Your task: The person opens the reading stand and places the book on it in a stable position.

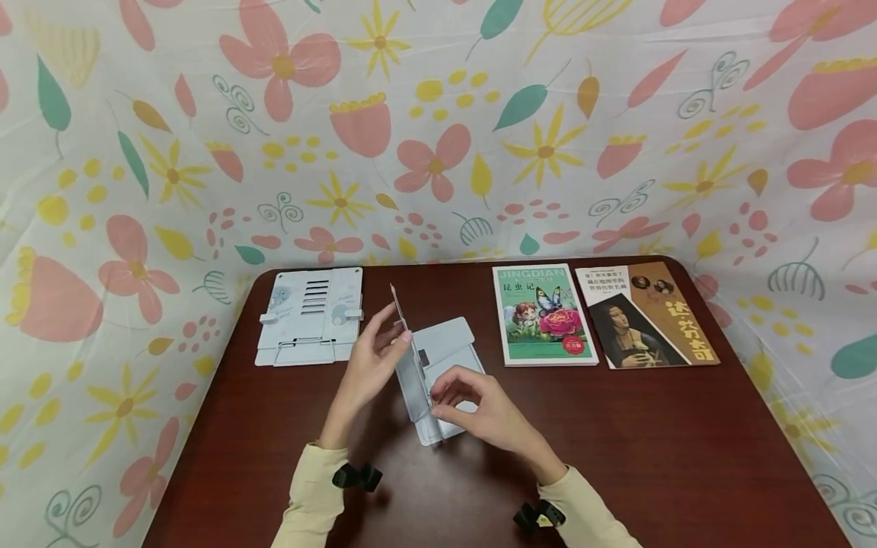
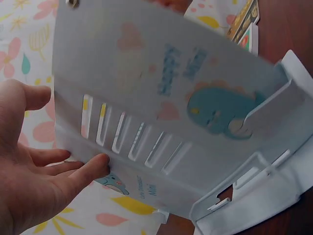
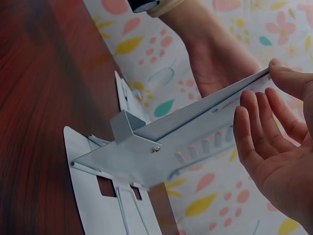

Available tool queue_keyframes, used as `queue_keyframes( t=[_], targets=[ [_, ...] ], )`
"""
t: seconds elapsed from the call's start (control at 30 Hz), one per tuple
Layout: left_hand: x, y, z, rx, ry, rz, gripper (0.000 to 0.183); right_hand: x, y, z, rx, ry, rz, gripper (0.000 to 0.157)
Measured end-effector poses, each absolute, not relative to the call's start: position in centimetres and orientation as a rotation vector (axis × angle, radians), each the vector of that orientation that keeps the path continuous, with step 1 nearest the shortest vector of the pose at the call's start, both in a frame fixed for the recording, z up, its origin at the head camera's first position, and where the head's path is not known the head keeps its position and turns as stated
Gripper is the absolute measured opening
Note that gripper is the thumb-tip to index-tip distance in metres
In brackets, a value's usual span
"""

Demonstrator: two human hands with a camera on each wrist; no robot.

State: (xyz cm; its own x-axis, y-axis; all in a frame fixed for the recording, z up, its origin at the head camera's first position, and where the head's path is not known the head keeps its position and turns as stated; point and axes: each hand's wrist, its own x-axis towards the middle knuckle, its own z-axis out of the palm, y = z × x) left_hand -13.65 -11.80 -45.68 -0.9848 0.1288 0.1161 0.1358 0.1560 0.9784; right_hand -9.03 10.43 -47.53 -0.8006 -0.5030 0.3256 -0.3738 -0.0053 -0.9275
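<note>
A pale metal book stand (image 1: pixel 448 373) with dinosaur prints stands partly unfolded on the table, its slotted panel (image 2: pixel 146 103) raised steeply off the base. On the panel's left side, my left hand (image 1: pixel 370 358) holds its edge. One left fingertip (image 2: pixel 100 164) lies against the printed face; other fingers pass behind the edge. Nearer me, my right hand (image 1: pixel 489 407) pinches the panel's near edge, with the thumb on the rim and the fingers below it. A folded wire support (image 2: pixel 225 181) shows near the hinge. The panel partly hides the left hand in the right wrist view.
Another pale book stand (image 1: pixel 308 320) lies flat at the back left. A green-covered book (image 1: pixel 548 346) and a brown-and-white book (image 1: pixel 685 320) lie side by side at the back right. Flower-printed cloth (image 1: pixel 438 205) hangs behind the brown table (image 1: pixel 651 449).
</note>
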Motion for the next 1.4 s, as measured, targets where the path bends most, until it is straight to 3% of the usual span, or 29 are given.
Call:
queue_keyframes(
  t=[0.87, 1.2, 1.4],
  targets=[
    [-11.9, -11.4, -45.1, -0.513, -2.401, -1.986, 0.067, -9.3, 8.2, -47.5, -0.949, 2.258, -1.903, 0.016],
    [-11.6, -11.6, -45.4, -0.487, -2.399, -1.975, 0.066, -10.1, 11.8, -53.7, -0.607, 2.888, -1.050, 0.020],
    [-11.7, -11.7, -45.4, -0.480, -2.407, -1.970, 0.066, -10.6, 12.6, -55.2, -0.498, 2.944, -0.963, 0.014]
  ],
)
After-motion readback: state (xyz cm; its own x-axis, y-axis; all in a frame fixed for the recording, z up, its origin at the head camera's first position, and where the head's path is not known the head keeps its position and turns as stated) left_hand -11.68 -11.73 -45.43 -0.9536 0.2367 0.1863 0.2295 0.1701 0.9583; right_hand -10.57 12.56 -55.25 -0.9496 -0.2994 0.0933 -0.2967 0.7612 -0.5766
